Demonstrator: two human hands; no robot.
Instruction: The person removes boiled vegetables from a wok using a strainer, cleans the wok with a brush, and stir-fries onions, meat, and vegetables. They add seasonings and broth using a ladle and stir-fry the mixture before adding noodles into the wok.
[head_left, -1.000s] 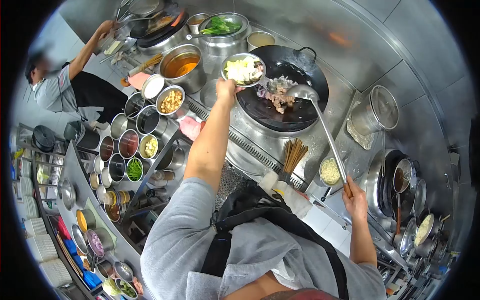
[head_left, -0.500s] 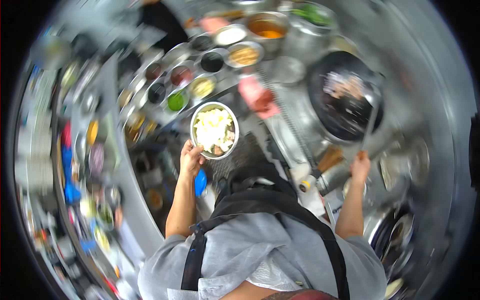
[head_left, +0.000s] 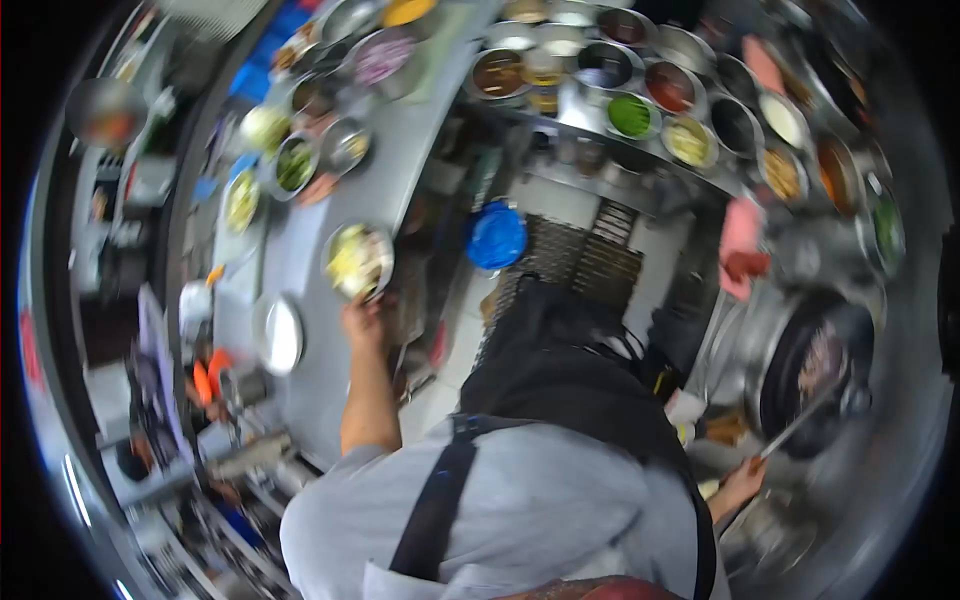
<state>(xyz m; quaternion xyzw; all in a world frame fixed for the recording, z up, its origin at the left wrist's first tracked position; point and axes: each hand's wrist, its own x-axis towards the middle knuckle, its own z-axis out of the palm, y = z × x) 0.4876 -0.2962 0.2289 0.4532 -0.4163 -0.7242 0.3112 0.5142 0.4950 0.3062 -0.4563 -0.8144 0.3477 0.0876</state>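
My left hand (head_left: 362, 320) grips the lower rim of a metal bowl (head_left: 358, 262) filled with pale chopped vegetables. The bowl is over or at the edge of the steel counter on the left; whether it touches the surface I cannot tell. Off to the right, my right hand (head_left: 742, 480) is closed round the handle of a long ladle (head_left: 800, 421). The ladle's head reaches the black wok (head_left: 783, 385), where pieces of meat and onion (head_left: 822, 362) lie. Motion blurs the view somewhat.
An oval white plate (head_left: 278, 334) lies on the counter (head_left: 300, 395). Bowls of greens (head_left: 294, 166) and purple onion (head_left: 384, 60) stand farther up. Several sauce and ingredient pots, including chopped green (head_left: 630, 115), line the top. A blue round object (head_left: 497, 236) is low beside the counter.
The view has swung left. My left hand has carried the bowl from beside the wok across to the left counter. My right hand still holds the ladle at the wok.
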